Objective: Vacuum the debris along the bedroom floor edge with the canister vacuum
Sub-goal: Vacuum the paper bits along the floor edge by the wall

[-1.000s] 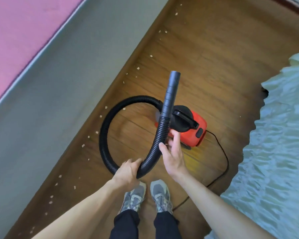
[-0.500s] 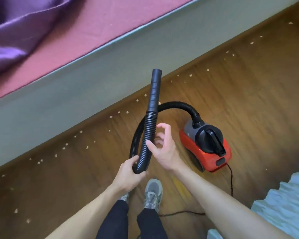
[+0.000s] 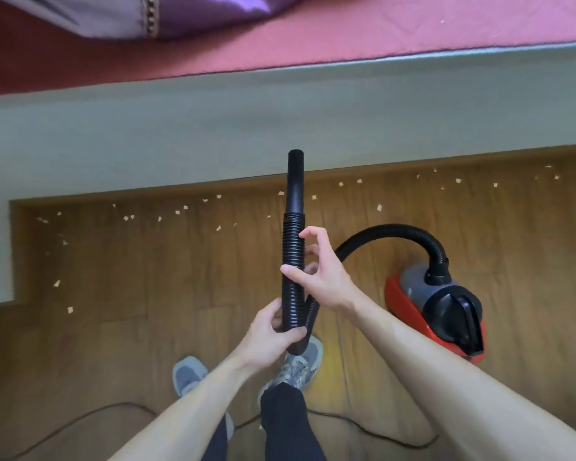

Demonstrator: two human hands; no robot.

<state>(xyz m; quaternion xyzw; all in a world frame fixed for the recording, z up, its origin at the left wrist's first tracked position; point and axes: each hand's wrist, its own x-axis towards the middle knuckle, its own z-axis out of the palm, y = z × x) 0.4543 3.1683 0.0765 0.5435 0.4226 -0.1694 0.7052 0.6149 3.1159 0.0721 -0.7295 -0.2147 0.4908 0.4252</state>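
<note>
The fingers of the left hand (image 3: 270,331) were wrapped tightly around the black ribbed hose (image 3: 293,242) at its lowest bend, just above the grey shoes (image 3: 300,363). Higher up, the right hand (image 3: 321,272) hooked loosely round the same hose: thumb laid across its front, forefinger arched with its tip at the hose's right edge, the other fingers curled behind it. The hose stood upright between the two hands, and its smooth nozzle (image 3: 296,181) pointed up, well off the floor (image 3: 140,281). From the lower bend the hose looped right to the red and grey vacuum (image 3: 436,311), which sat on the wooden floor. Pale scraps of debris (image 3: 178,212) lay scattered along the floor edge below the grey-green bed side (image 3: 280,121). A black cord (image 3: 384,435) trailed behind the feet.
</note>
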